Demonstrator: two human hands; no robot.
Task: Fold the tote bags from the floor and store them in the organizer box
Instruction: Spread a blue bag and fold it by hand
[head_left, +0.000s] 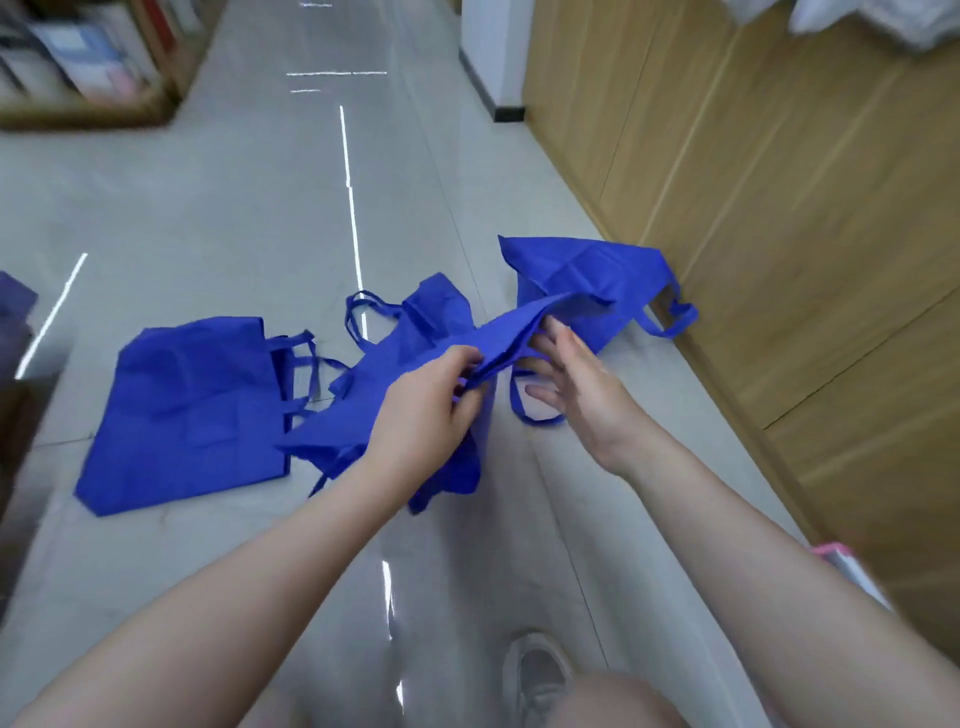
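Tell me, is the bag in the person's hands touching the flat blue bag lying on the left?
Cannot tell. In the head view the held bag overlaps the flat bag's edge, hiding any contact or gap. Both hands hold it.

Four blue non-woven tote bags visible. Held tote bag: bunched, lifted off floor, one handle loop hanging below. Left tote bag: flat on floor, handles pointing right. Middle tote bag: crumpled, partly hidden. Right tote bag: creased, beside wooden wall panel.
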